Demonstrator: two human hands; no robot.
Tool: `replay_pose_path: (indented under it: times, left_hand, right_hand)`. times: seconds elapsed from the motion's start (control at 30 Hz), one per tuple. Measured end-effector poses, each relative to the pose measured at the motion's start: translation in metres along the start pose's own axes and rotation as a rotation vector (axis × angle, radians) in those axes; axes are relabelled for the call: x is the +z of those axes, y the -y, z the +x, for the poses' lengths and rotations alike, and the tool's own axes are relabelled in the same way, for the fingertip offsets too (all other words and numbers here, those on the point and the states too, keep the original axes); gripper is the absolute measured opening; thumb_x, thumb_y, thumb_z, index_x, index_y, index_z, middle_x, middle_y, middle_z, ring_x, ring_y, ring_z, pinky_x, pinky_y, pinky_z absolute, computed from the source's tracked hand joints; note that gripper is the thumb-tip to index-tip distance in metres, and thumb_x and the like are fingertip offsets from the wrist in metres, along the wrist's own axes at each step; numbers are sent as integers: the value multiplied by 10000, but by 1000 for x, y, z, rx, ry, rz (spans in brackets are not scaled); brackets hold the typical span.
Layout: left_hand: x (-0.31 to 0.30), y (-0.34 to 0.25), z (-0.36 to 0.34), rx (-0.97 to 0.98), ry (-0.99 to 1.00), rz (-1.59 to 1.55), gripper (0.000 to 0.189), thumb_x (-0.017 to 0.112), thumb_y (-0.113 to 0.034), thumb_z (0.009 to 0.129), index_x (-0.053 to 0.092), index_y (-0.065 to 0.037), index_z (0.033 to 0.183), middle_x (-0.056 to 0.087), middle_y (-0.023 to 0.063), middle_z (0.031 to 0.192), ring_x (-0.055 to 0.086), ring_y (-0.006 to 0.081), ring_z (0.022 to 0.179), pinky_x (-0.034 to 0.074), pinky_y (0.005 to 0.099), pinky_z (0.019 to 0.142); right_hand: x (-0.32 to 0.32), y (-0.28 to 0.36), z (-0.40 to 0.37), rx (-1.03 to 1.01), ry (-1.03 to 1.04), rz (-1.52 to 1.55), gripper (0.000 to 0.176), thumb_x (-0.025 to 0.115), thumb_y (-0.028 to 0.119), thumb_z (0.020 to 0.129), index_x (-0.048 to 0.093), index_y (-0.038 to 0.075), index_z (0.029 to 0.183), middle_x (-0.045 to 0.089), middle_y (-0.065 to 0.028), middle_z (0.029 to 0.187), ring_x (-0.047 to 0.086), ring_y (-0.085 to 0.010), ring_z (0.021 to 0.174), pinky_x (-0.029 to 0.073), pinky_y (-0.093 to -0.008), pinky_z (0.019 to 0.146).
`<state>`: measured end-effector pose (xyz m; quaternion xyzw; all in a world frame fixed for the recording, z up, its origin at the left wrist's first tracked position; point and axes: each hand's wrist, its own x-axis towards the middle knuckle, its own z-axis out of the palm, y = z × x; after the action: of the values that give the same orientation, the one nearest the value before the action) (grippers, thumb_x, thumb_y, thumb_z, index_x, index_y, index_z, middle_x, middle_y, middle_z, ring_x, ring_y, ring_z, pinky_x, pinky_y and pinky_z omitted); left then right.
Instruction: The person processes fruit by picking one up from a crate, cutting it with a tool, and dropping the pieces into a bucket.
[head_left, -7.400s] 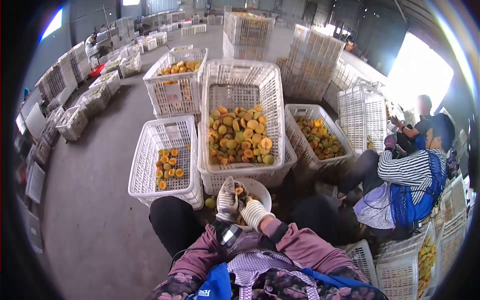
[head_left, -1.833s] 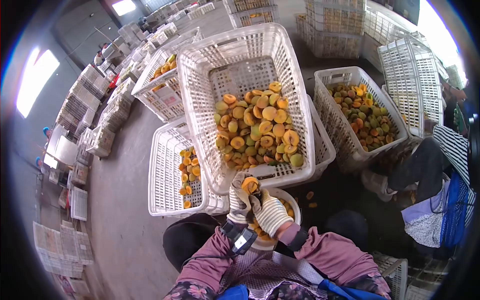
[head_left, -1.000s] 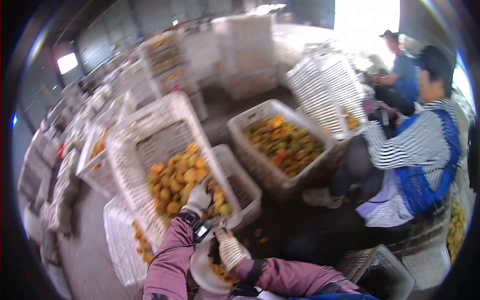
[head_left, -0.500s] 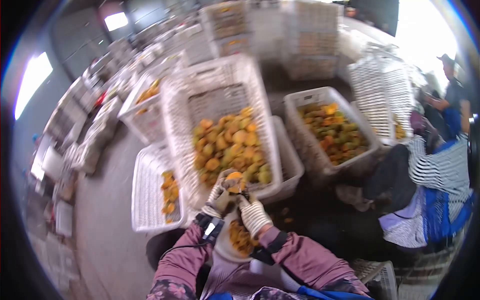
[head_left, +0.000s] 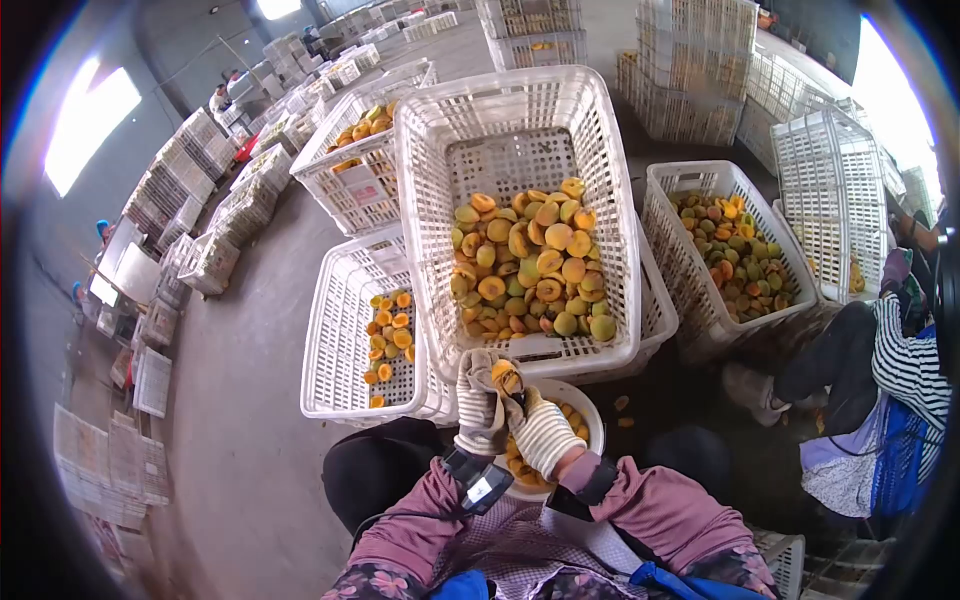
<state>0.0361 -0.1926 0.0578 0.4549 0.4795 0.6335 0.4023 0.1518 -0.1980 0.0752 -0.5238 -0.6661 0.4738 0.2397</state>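
Observation:
My left hand (head_left: 481, 402), in a soiled knitted glove, is closed round a yellow-orange fruit piece (head_left: 506, 376). My right hand (head_left: 543, 432), in a striped glove, is pressed close beside it, its fingers wrapped round a small dark tool (head_left: 516, 399) whose tip meets the fruit. Under both hands sits a white bucket (head_left: 597, 436) holding cut orange pieces. Just beyond them a large tilted white crate (head_left: 618, 190) holds many halved and whole yellow-green fruits (head_left: 540, 262).
A lower white crate (head_left: 330, 300) at the left holds orange halves. Another fruit-filled crate (head_left: 665, 185) stands at the right, near a seated person in a striped sleeve (head_left: 912, 350). Stacked crates (head_left: 690, 70) rise behind. My knees flank the bucket.
The view has shifted, so the crates and my hands appear farther right. The fruit piece, earlier showing a bright orange face, now appears darker and turned between my hands.

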Motion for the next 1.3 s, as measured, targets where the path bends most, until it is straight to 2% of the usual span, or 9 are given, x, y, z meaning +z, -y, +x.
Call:
replay_pose_path:
  times: [0.1,0.17,0.37,0.57,0.63,0.83,1.0,1.1,1.3]
  left_hand:
    - [12,-12,3,-123,-157,-303,250,471,-288,919,485,-40,946,571,72,856,518,144,741,435,259,687]
    - [14,-13,3,-50,-190,-317,308,500,-353,908,504,-49,957,573,69,807,527,137,695,441,258,654]
    - [-1,3,-2,-216,-305,-431,276,521,-301,900,505,-55,1022,550,63,898,535,154,800,456,269,710]
    - [-19,-11,-1,418,164,634,307,519,-344,885,498,-43,944,564,87,847,554,182,740,471,289,655]
    - [-33,-10,-2,-440,429,-362,371,502,-411,874,490,-40,896,558,85,795,557,192,668,477,302,600]
    - [-46,-70,43,-59,-514,-1413,493,380,-518,899,519,-52,971,579,73,823,561,168,815,483,319,714]
    - [-25,4,126,-212,48,-249,348,422,-340,908,514,-64,1099,596,75,1059,559,204,1019,467,401,808]
    - [-9,78,211,-144,365,1430,332,487,-218,830,505,-96,1138,562,166,1126,551,282,1055,456,419,850]
    - [-11,125,222,-306,382,1712,430,538,-255,783,500,-51,1160,523,205,1182,503,328,1115,426,382,918]
  right_hand:
    - [-1,3,3,-44,64,216,396,423,346,915,480,-23,1047,609,-229,762,590,-407,766,482,-414,673]
    - [-21,25,-1,469,446,580,279,428,239,921,525,0,1027,601,-206,769,540,-394,721,450,-379,657]
    - [-7,4,6,164,432,206,237,403,213,926,561,43,976,564,-103,636,516,-266,561,439,-361,516]
    - [11,-7,-11,211,440,421,342,396,378,931,515,85,801,489,-49,539,438,-165,376,318,-325,335]
    - [-20,18,-22,698,773,765,338,465,445,890,505,122,797,445,27,527,377,-100,358,278,-266,325]
    - [-6,7,-43,653,726,1045,392,477,515,861,503,128,808,407,38,528,355,-102,369,280,-249,345]
    - [-9,1,-29,789,342,1054,310,501,421,877,524,118,816,439,5,529,406,-140,388,358,-298,362]
    - [-2,-10,-5,611,121,1099,300,491,404,884,512,111,823,452,-3,538,425,-142,377,373,-291,343]
    - [-30,4,16,594,-3,1203,280,518,392,866,507,111,859,465,-15,546,449,-144,381,390,-289,352]
